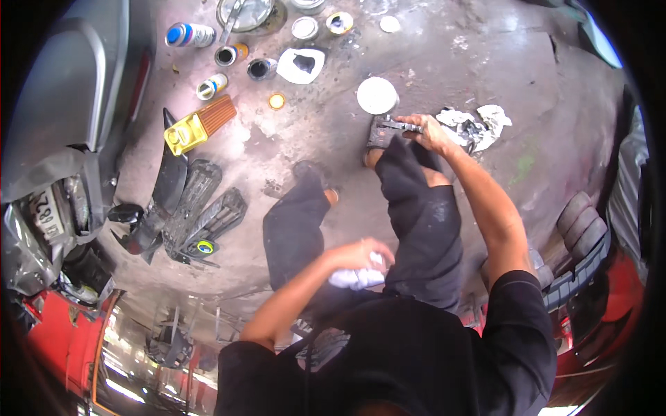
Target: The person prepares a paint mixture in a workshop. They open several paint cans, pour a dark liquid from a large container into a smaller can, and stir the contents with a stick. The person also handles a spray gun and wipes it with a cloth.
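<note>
My right hand (431, 133) reaches out past my knee, its fingers closed round a narrow dark grey piece (402, 126). This piece lies over or beside a dark blocky form (379, 133) above my ankle, perhaps my shoe. A white round lid or dish (377, 96) is just beyond it. Crumpled white paper with dark smears (479, 128) lies to the right of that hand. In my lap, my left hand (362, 254) is blurred, with a bunched white cloth (356, 279) under and between its fingers.
Open paint cans (261, 68), a blue-capped can (189, 35) and a large tin (250, 12) stand at the far left. A yellow rectangular can (187, 135) lies nearer. Black plastic parts (198, 201) and a tape roll (205, 247) are left of my legs. Car panels (76, 76) border the left.
</note>
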The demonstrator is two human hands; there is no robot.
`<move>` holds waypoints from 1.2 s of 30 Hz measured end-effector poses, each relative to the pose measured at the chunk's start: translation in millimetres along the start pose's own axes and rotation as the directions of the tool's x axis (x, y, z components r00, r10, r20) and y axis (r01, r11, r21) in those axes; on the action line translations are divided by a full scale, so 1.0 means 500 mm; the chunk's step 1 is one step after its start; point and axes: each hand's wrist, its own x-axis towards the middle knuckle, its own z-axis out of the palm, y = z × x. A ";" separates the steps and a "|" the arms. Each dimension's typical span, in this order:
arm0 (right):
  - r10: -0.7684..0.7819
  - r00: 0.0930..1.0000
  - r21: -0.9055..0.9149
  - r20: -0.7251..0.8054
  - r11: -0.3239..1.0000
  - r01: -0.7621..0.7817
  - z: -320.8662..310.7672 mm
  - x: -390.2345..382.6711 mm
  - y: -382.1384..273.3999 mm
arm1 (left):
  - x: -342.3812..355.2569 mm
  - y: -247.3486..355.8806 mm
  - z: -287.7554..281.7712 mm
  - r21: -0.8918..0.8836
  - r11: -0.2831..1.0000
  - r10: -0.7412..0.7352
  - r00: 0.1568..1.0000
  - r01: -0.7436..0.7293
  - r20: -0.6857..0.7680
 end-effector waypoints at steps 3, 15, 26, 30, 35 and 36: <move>-0.189 0.963 -0.189 0.193 0.956 0.226 0.047 0.108 0.024 | -0.005 -0.069 -0.185 -0.113 0.988 0.075 0.970 -0.104 -0.232; -0.432 0.716 -0.440 0.549 0.579 0.687 0.456 0.513 -0.064 | 0.141 -0.132 -0.446 0.730 0.671 0.002 0.984 0.129 -0.176; -0.597 0.661 -0.304 0.454 0.593 0.745 0.800 0.707 -0.180 | 0.013 -0.165 -0.526 0.730 0.648 -0.018 0.963 0.216 -0.269; -0.500 0.689 -0.337 0.525 0.621 0.707 0.828 0.735 -0.205 | 0.008 -0.235 -0.506 0.741 0.644 0.143 0.922 0.190 -0.361; -0.345 0.742 -0.277 0.575 0.771 0.573 0.761 0.711 -0.238 | 0.013 -0.259 -0.549 0.832 0.530 0.058 0.972 0.162 -0.227; -0.407 0.722 -0.281 0.560 0.727 0.627 0.753 0.709 -0.236 | 0.015 -0.246 -0.552 0.845 0.510 0.015 0.980 0.163 -0.198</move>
